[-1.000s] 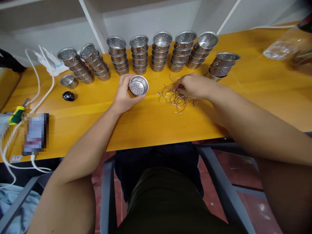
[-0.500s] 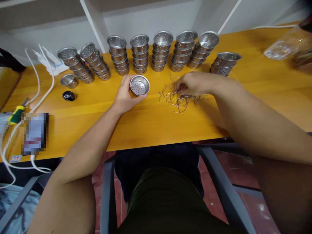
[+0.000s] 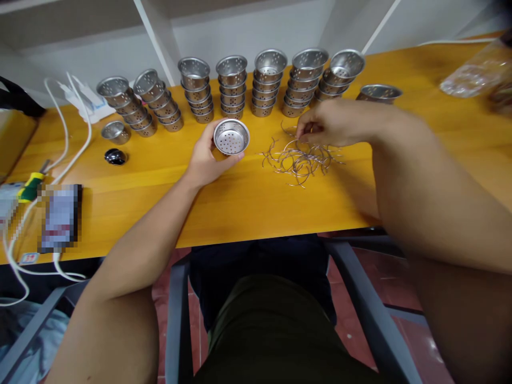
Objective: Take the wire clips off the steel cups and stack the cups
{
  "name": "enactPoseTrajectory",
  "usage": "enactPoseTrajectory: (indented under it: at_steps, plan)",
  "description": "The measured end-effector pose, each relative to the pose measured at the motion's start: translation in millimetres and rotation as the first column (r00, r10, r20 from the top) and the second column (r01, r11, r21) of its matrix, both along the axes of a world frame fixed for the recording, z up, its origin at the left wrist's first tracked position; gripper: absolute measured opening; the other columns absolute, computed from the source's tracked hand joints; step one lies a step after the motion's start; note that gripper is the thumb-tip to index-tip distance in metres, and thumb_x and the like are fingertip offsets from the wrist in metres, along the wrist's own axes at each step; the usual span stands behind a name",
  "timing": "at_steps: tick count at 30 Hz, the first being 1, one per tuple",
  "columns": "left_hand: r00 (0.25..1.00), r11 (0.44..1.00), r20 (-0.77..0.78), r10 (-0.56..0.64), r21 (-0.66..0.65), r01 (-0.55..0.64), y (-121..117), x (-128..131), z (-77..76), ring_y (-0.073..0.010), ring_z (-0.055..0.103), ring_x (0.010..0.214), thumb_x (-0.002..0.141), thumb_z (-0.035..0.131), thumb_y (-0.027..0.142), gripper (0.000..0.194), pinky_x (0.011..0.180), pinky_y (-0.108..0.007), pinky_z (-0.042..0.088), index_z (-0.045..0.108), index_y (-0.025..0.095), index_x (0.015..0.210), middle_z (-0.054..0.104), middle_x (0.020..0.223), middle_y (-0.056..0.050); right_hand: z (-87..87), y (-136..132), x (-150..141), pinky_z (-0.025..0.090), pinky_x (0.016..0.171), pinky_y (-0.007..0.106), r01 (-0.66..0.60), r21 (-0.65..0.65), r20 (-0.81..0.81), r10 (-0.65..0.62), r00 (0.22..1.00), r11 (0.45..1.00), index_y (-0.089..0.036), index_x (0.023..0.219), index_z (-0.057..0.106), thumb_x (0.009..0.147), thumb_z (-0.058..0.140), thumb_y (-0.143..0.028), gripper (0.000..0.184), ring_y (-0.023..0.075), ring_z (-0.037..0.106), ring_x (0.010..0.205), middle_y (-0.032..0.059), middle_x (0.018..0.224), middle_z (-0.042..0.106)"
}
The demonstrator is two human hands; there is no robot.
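In the head view, clasps a perforated metal cup (image 3: 231, 137) near the middle of the frame with the left grip (image 3: 206, 160), thumb along the near wall, other fingers mostly hidden behind. Holds it mouth-up, presumably to keep the holed base in sight while bracing the wall from one side; cannot tell about contact with the counter (image 3: 240, 208) underneath. Bends the right grip (image 3: 336, 122) over the upper edge of a loose pile of thin curved wires (image 3: 306, 161), just right of centre, fingertips drawn together; cannot tell about any wire pinched there, too fine and partly hidden. Seems laid out for reach: wires spread beside the cup, near the right fingertips; stacked cups (image 3: 231, 80) nested in columns across the upper part of the frame, probably to save room and leave the reach unhindered. At left, has a lone cup (image 3: 116, 132) standing apart near a shiny black object (image 3: 115, 156). Compared with half a second earlier, shows the right grip higher and farther right, uncovering more wires and covering more of the rightmost stack (image 3: 378, 92), down to its top cup. Shows almost no change in the left grip, apart from a slight drift of the whole view.
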State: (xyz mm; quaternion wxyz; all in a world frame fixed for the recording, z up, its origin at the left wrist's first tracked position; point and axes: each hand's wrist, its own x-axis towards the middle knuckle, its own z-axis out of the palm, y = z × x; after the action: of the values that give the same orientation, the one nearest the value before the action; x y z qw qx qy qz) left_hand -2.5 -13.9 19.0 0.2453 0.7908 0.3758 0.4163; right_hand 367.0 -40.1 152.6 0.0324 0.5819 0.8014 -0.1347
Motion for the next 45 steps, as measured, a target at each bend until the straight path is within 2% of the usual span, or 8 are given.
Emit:
enactPoseTrajectory:
  at_steps: [6, 10, 14, 16, 18, 23, 37, 45]
  plan:
    - [1.000, 1.000, 0.011, 0.003, -0.008, -0.003, -2, 3, 0.5, -0.0483, 0.070, 0.174, 0.094, 0.108, 0.080, 0.104, 0.149, -0.072, 0.061, 0.059, 0.038, 0.175, 0.075, 0.169, -0.014, 24.1, -13, -3, 0.060, 0.086, 0.034, 0.007, -0.049, -0.280, -0.021, 0.960, 0.999, -0.025, 0.103, 0.080, 0.106, 0.081, 0.000, 0.025, 0.0158, 0.072, 0.078, 0.0005, 0.092, 0.086]
    - [0.997, 0.999, 0.077, -0.021, -0.041, 0.024, 4, 4, -9.6, -0.0450, 0.074, 0.170, 0.096, 0.104, 0.085, 0.107, 0.142, -0.068, 0.066, 0.051, 0.040, 0.178, 0.072, 0.169, -0.013, 25.4, -32, -27, 0.071, 0.089, 0.047, 0.049, 0.051, -0.666, -0.003, 0.746, 0.998, -0.030, 0.119, 0.078, 0.103, 0.081, -0.018, 0.021, 0.0233, 0.074, 0.079, 0.0050, 0.100, 0.086]
    - [0.954, 0.986, 0.248, -0.167, 0.012, 0.169, 23, -2, -27.3, -0.0392, 0.083, 0.155, 0.089, 0.104, 0.096, 0.109, 0.133, -0.061, 0.071, 0.059, 0.037, 0.169, 0.075, 0.165, -0.011, -9.5, -22, -55, 0.071, 0.072, 0.048, 0.033, 0.120, -0.844, 0.084, 0.529, 0.992, -0.032, 0.114, 0.081, 0.106, 0.096, -0.064, 0.035, 0.0252, 0.075, 0.074, 0.0059, 0.099, 0.088]
    - [0.910, 0.964, 0.322, -0.262, 0.056, 0.258, 33, -5, -33.4, -0.0370, 0.086, 0.146, 0.082, 0.109, 0.096, 0.111, 0.130, -0.058, 0.073, 0.066, 0.036, 0.164, 0.079, 0.161, -0.011, -36.1, -6, -64, 0.054, 0.048, 0.040, -0.007, 0.192, -0.925, 0.184, 0.333, 0.981, -0.030, 0.111, 0.083, 0.097, 0.102, -0.083, 0.058, 0.0191, 0.064, 0.054, 0.0043, 0.086, 0.082]
    - [0.879, 0.949, 0.360, -0.312, 0.072, 0.307, 38, -5, -35.8, -0.0368, 0.087, 0.144, 0.080, 0.111, 0.095, 0.110, 0.130, -0.056, 0.073, 0.071, 0.035, 0.163, 0.081, 0.159, -0.011, -59.9, 7, -69, 0.045, 0.044, 0.037, -0.014, 0.216, -0.941, 0.212, 0.265, 0.976, -0.028, 0.114, 0.086, 0.098, 0.103, -0.085, 0.062, 0.0155, 0.055, 0.051, 0.0009, 0.077, 0.073]
    - [0.861, 0.929, 0.356, -0.364, 0.066, 0.365, 31, -3, -31.5, -0.0369, 0.086, 0.147, 0.088, 0.110, 0.089, 0.102, 0.128, -0.054, 0.073, 0.074, 0.035, 0.167, 0.083, 0.162, -0.011, -84.6, 11, -77, 0.048, 0.055, 0.036, 0.072, 0.302, -0.914, 0.267, 0.304, 0.951, -0.031, 0.118, 0.085, 0.107, 0.098, -0.079, 0.051, 0.0197, 0.053, 0.064, -0.0014, 0.073, 0.060]
    - [0.902, 0.946, 0.296, -0.315, 0.023, 0.323, 14, 3, -20.7, -0.0369, 0.085, 0.146, 0.090, 0.110, 0.088, 0.099, 0.128, -0.058, 0.075, 0.072, 0.030, 0.161, 0.081, 0.149, -0.013, -87.5, -2, -88, 0.054, 0.067, 0.038, 0.017, 0.350, -0.842, 0.307, 0.443, 0.937, -0.030, 0.124, 0.083, 0.116, 0.087, -0.071, 0.042, 0.0228, 0.055, 0.075, 0.0010, 0.082, 0.057]
    - [0.885, 0.930, 0.300, -0.357, 0.029, 0.365, 14, 2, -26.2, -0.0389, 0.084, 0.152, 0.091, 0.110, 0.084, 0.101, 0.126, -0.056, 0.078, 0.067, 0.038, 0.171, 0.078, 0.164, -0.012, -90.4, -2, -90, 0.060, 0.073, 0.039, 0.044, 0.389, -0.816, 0.322, 0.480, 0.920, -0.029, 0.124, 0.083, 0.119, 0.084, -0.068, 0.040, 0.0234, 0.057, 0.077, 0.0008, 0.081, 0.057]
